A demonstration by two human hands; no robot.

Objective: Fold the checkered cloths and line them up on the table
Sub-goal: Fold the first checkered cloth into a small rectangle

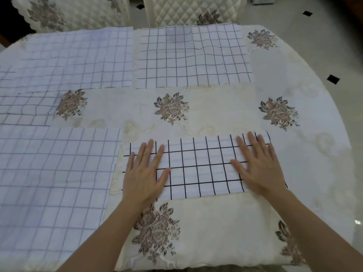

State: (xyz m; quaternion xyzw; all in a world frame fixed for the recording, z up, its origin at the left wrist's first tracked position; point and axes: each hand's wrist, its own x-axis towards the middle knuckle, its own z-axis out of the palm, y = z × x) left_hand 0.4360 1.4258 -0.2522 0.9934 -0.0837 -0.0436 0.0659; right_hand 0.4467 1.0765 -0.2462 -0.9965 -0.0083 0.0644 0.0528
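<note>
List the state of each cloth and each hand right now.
Front checkered cloth: folded into a strip, pressed flat.
Left hand: open, palm down on its left end.
Right hand: open, palm down on its right end.
Near-left checkered cloth: spread flat.
Far-left checkered cloth: spread flat.
Far-middle checkered cloth: spread flat, lightly creased.
Mid-left checkered cloth: flat, partly out of frame.

Round table point(306, 158) under cream floral tablecloth point(216, 232), two quilted cream chairs point(188, 10) on far side, glossy pale tiled floor point(324, 36) with small black diamond insets point(333, 79) on right

You see a matt woven folded cloth point(198, 167) on an embroidered, faintly sheened tablecloth point(216, 232); beyond, quilted chair covers point(188, 10) and glossy floor tiles point(314, 46).
</note>
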